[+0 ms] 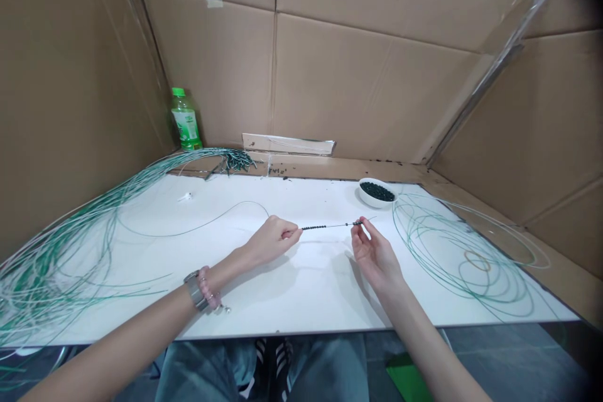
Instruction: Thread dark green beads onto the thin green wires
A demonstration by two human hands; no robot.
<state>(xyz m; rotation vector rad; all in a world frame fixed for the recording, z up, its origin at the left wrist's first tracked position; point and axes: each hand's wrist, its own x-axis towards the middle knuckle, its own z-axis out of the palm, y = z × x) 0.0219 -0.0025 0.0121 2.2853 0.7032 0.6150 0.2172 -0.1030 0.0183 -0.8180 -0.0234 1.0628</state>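
Between my hands a thin string (335, 225) runs taut above the white table, with a row of small dark beads (314, 227) threaded on it. My left hand (273, 239) is closed on the string, right beside that row. From behind it the string's tail curves away to the left. My right hand (374, 251) pinches the other end, where a few more dark beads (357, 223) sit at the fingertips. A short bit of the string's end sticks out past those fingers. A white bowl (375, 202) full of dark beads stands just beyond my right hand.
A thick bundle of green strings (61, 251) covers the left side, its beaded ends (238, 160) at the back. Loose coils of green string (461, 257) lie on the right. A green bottle (186, 122) stands in the back left corner. Cardboard walls (353, 75) enclose the table.
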